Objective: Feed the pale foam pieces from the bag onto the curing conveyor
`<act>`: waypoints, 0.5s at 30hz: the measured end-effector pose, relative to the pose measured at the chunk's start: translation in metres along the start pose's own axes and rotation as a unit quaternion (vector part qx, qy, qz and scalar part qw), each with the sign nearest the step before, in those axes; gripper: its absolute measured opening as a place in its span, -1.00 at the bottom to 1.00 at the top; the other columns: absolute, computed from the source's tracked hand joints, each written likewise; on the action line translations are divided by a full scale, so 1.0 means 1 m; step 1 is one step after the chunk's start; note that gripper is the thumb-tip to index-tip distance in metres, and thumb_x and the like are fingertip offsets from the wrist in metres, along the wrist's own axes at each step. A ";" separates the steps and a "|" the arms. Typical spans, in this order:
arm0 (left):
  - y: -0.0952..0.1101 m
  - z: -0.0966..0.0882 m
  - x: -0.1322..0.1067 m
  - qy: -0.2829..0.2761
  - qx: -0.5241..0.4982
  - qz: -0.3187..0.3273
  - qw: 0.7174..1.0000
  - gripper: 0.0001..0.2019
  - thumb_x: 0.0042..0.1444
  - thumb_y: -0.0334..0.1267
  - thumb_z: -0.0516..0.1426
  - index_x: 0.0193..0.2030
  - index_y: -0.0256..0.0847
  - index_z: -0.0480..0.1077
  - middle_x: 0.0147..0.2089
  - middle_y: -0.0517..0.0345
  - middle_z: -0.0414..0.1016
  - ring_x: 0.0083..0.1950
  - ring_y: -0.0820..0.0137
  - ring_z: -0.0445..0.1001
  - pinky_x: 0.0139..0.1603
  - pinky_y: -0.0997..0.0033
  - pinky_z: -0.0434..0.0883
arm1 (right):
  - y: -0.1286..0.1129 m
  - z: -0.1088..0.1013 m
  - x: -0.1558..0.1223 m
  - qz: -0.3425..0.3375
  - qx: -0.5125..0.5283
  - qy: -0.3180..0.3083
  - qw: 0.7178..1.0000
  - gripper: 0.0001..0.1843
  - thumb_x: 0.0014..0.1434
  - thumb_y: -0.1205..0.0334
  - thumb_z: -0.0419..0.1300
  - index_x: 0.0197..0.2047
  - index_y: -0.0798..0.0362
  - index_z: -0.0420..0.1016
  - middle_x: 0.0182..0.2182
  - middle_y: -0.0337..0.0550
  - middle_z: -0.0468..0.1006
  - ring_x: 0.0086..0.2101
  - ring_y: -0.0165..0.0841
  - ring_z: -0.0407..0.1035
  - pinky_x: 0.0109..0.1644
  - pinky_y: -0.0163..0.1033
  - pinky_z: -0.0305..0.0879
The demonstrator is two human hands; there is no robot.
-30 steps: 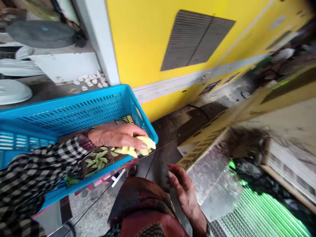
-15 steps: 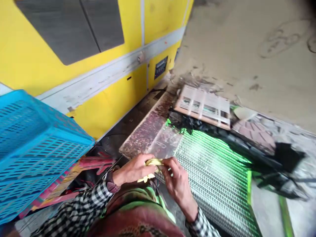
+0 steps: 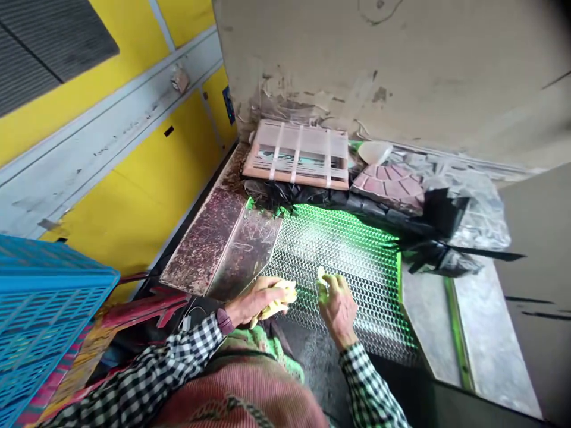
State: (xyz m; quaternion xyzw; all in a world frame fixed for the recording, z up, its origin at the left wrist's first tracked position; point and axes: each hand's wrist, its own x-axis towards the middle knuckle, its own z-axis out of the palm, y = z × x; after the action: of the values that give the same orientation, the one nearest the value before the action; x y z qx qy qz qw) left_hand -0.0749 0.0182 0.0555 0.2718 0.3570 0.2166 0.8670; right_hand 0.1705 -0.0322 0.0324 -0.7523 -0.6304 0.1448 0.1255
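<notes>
My left hand (image 3: 256, 300) is closed around a bunch of pale yellow pieces (image 3: 279, 300), thin and curved, whose exact kind I cannot make out. Apart from it, my right hand (image 3: 339, 306) pinches one small pale yellow piece (image 3: 321, 275) between thumb and fingers. That piece is held over a metal mesh belt (image 3: 307, 241), which is lit green and white. Whether it touches the mesh I cannot tell. Both hands are above the near part of the belt.
A blue plastic crate (image 3: 53, 303) stands at the left, near a yellow machine (image 3: 147, 196). Behind the belt lie a taped framed panel (image 3: 298, 154), a fan-shaped pinkish piece (image 3: 390, 185) and black plastic wrapping (image 3: 439, 229). Metal plates (image 3: 491, 321) flank the belt at right.
My hands were together at the yellow pieces; now the right hand has moved away to the right with one small piece. The view has turned right, toward the belt.
</notes>
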 end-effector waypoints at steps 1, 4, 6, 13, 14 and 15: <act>-0.001 0.003 0.003 -0.007 0.019 -0.002 1.000 -0.71 0.13 -0.08 0.31 -0.24 -0.31 0.47 -0.26 0.04 0.50 -0.32 0.41 0.46 -0.21 0.37 0.48 | -0.015 -0.007 0.000 0.021 0.064 -0.029 0.997 -0.68 0.44 0.05 0.02 -0.09 0.05 0.52 -0.21 -0.06 0.53 -0.33 -0.31 0.34 -0.34 -0.26 0.17; -0.004 0.008 0.010 -0.011 0.086 -0.017 0.996 -0.73 0.15 -0.08 0.27 -0.25 -0.28 0.44 -0.33 0.10 0.49 -0.39 0.39 0.49 -0.40 0.44 0.39 | -0.050 -0.020 -0.002 0.058 0.270 -0.128 0.953 -0.64 0.41 -0.09 0.13 -0.19 0.03 0.53 -0.33 -0.17 0.54 -0.35 -0.33 0.37 -0.28 -0.26 0.27; -0.006 0.009 0.014 -0.002 0.094 -0.022 0.995 -0.74 0.15 -0.09 0.26 -0.24 -0.28 0.45 -0.33 0.12 0.49 -0.39 0.38 0.52 -0.45 0.48 0.34 | -0.058 -0.018 -0.005 0.097 0.358 -0.135 0.919 -0.62 0.34 -0.13 0.21 -0.27 0.03 0.49 -0.41 -0.21 0.50 -0.39 -0.35 0.34 -0.31 -0.27 0.26; -0.014 0.016 0.029 0.078 -0.010 -0.003 0.997 -0.71 0.16 -0.10 0.28 -0.13 -0.29 0.52 -0.16 0.02 0.56 -0.31 0.41 0.54 -0.21 0.38 0.51 | -0.036 0.012 -0.010 0.136 0.406 -0.030 0.903 -0.63 0.29 -0.12 0.28 -0.26 0.03 0.46 -0.41 -0.23 0.46 -0.40 -0.36 0.34 -0.31 -0.25 0.32; -0.016 0.016 0.031 0.084 -0.012 -0.004 0.996 -0.69 0.15 -0.09 0.29 -0.09 -0.29 0.53 -0.18 0.02 0.57 -0.32 0.41 0.54 -0.25 0.40 0.50 | -0.032 0.014 -0.011 0.105 0.373 -0.011 0.922 -0.66 0.34 -0.09 0.24 -0.25 0.03 0.46 -0.38 -0.22 0.46 -0.37 -0.36 0.35 -0.27 -0.23 0.33; -0.017 0.016 0.033 0.092 -0.011 -0.007 0.996 -0.66 0.15 -0.09 0.30 -0.05 -0.29 0.53 -0.21 0.02 0.56 -0.34 0.41 0.54 -0.33 0.44 0.46 | -0.028 0.015 -0.011 0.074 0.338 0.007 0.938 -0.69 0.38 -0.06 0.20 -0.23 0.02 0.45 -0.36 -0.22 0.46 -0.35 -0.35 0.36 -0.24 -0.22 0.33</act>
State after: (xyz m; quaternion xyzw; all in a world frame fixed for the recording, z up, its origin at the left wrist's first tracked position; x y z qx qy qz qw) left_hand -0.0384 0.0187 0.0377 0.2383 0.4345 0.2388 0.8351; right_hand 0.1374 -0.0380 0.0302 -0.7114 -0.4858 0.3528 0.3654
